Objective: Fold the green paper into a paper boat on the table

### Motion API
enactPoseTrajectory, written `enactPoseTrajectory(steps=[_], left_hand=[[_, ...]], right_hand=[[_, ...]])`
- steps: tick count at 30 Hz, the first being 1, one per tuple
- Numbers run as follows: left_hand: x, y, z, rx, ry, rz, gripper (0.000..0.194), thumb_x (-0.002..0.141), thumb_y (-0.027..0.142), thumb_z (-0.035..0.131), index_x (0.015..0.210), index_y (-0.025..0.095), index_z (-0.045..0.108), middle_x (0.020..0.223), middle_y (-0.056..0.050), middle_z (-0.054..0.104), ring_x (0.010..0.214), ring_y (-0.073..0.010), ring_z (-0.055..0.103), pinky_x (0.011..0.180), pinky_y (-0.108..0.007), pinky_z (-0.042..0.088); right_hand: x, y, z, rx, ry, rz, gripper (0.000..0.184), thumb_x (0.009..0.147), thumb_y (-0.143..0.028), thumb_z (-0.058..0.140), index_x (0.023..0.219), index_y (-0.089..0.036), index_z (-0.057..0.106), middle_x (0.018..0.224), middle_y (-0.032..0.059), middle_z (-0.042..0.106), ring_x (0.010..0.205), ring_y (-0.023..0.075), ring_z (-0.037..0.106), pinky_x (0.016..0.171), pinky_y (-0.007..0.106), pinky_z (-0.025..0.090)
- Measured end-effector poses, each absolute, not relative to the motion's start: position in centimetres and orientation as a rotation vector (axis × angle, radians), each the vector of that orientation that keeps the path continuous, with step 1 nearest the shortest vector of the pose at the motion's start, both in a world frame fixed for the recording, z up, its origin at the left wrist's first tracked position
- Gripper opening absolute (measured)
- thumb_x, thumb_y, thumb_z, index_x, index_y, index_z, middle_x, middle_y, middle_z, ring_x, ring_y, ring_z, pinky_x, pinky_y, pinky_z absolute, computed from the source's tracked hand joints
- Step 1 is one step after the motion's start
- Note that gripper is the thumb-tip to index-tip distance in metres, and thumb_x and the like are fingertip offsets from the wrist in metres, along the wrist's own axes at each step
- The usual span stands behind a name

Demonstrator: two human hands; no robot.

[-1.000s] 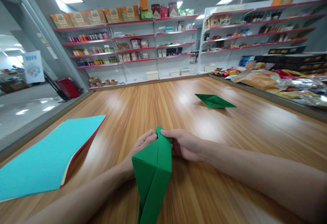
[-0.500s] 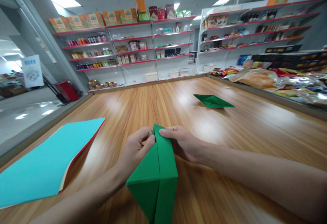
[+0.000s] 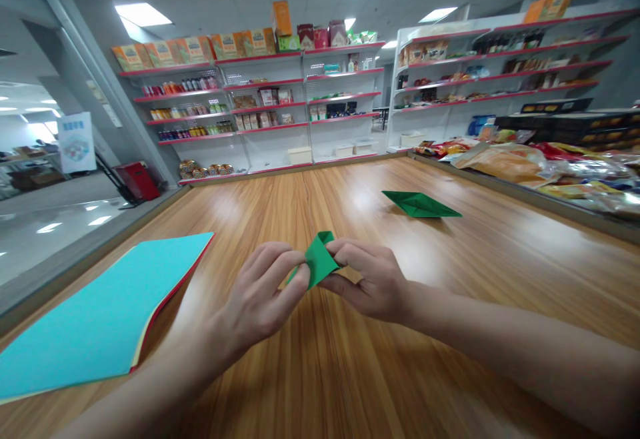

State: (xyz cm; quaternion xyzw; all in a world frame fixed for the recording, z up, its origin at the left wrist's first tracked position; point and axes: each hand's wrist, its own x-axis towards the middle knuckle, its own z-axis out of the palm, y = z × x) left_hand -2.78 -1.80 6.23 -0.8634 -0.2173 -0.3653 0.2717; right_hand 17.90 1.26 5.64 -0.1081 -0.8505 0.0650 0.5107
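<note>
Between my two hands, a folded piece of green paper (image 3: 320, 262) is held just above the wooden table, its top end looped over. My left hand (image 3: 265, 285) pinches its left side between thumb and fingers. On the right side, my right hand (image 3: 373, 279) grips the paper with thumb below and fingers above. Much of the folded paper is hidden behind the fingers. Farther back to the right lies a green folded paper boat (image 3: 421, 204), untouched, with pointed ends.
A stack of coloured paper sheets (image 3: 110, 312), turquoise on top, lies on the left of the wooden table (image 3: 250, 212). Packaged snacks (image 3: 520, 162) and black boxes (image 3: 575, 122) sit beyond the right edge. Stocked shelves (image 3: 265, 102) stand behind, and a red hand cart (image 3: 135, 179) is at left.
The long green paper that pointed towards me has been turned and now shows as a small folded shape between my hands. My left hand has come round to its near left side.
</note>
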Motion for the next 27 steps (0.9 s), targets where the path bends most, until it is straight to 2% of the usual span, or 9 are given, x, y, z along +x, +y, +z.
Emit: enactPoseTrajectory(steps=[2, 6, 10, 16, 20, 23, 27], left_hand=[[-2.8, -0.9, 4.6, -2.330, -0.587, -0.945, 0.010, 0.083, 0.002, 0.053, 0.088, 0.011, 0.056, 0.091, -0.013, 0.062, 0.086, -0.0246, 0.054, 0.070, -0.039, 0.050], [-3.0, 0.2, 2.3, -2.419, -0.663, -0.930, 0.012, 0.084, 0.001, 0.051, 0.085, 0.012, 0.054, 0.094, -0.012, 0.061, 0.094, -0.0248, 0.055, 0.078, -0.040, 0.052], [-2.9, 0.9, 1.5, -2.451, -0.669, -0.978, 0.013, 0.083, 0.000, 0.053, 0.085, 0.013, 0.053, 0.094, -0.010, 0.062, 0.099, -0.0238, 0.056, 0.086, -0.041, 0.051], [-2.2, 1.4, 1.4, -2.385, -0.698, -1.050, 0.015, 0.082, 0.000, 0.053, 0.083, 0.015, 0.053, 0.093, -0.009, 0.063, 0.099, -0.0217, 0.057, 0.087, -0.039, 0.053], [-1.9, 1.1, 1.6, -2.318, -0.714, -1.057, 0.014, 0.081, 0.002, 0.057, 0.082, 0.016, 0.055, 0.093, -0.006, 0.066, 0.100, -0.0215, 0.058, 0.095, -0.047, 0.048], [-1.9, 0.9, 1.5, -2.323, -0.703, -1.029, 0.014, 0.082, 0.002, 0.056, 0.084, 0.016, 0.057, 0.096, -0.006, 0.066, 0.102, -0.0213, 0.057, 0.100, -0.051, 0.043], [-2.1, 1.0, 1.1, -2.442, -0.581, -1.038, 0.014, 0.082, 0.001, 0.055, 0.087, 0.014, 0.056, 0.098, -0.008, 0.064, 0.103, -0.0218, 0.057, 0.099, -0.051, 0.046]], right_hand=[[17.7, 2.5, 3.3, -0.227, -2.143, 0.184, 0.018, 0.086, -0.022, 0.059, 0.077, -0.017, 0.045, 0.090, 0.0091, 0.059, 0.081, 0.0160, 0.056, 0.068, 0.027, 0.047], [17.6, 4.0, 1.0, -0.239, -2.238, 0.180, 0.015, 0.090, -0.024, 0.052, 0.079, -0.018, 0.046, 0.081, 0.0062, 0.056, 0.075, 0.0153, 0.052, 0.066, 0.027, 0.046], [17.8, 4.0, 0.7, -0.317, -2.222, 0.259, 0.014, 0.090, -0.024, 0.052, 0.078, -0.017, 0.048, 0.083, 0.0066, 0.057, 0.078, 0.0164, 0.054, 0.069, 0.028, 0.046], [17.8, 3.9, 0.8, -0.412, -2.146, 0.425, 0.014, 0.088, -0.022, 0.052, 0.076, -0.016, 0.052, 0.084, 0.0066, 0.060, 0.079, 0.0162, 0.056, 0.069, 0.027, 0.045], [17.7, 3.6, 1.5, -0.533, -2.068, 0.636, 0.014, 0.088, -0.021, 0.051, 0.076, -0.015, 0.056, 0.082, 0.0048, 0.060, 0.078, 0.0149, 0.056, 0.071, 0.026, 0.043], [17.8, 3.3, 1.6, -0.617, -2.033, 0.749, 0.016, 0.086, -0.021, 0.050, 0.073, -0.015, 0.055, 0.073, 0.0013, 0.056, 0.069, 0.0122, 0.051, 0.064, 0.023, 0.039], [17.9, 3.3, 1.1, -0.741, -1.962, 0.912, 0.019, 0.084, -0.022, 0.049, 0.067, -0.015, 0.050, 0.062, -0.0023, 0.045, 0.059, 0.0098, 0.041, 0.054, 0.022, 0.033]])
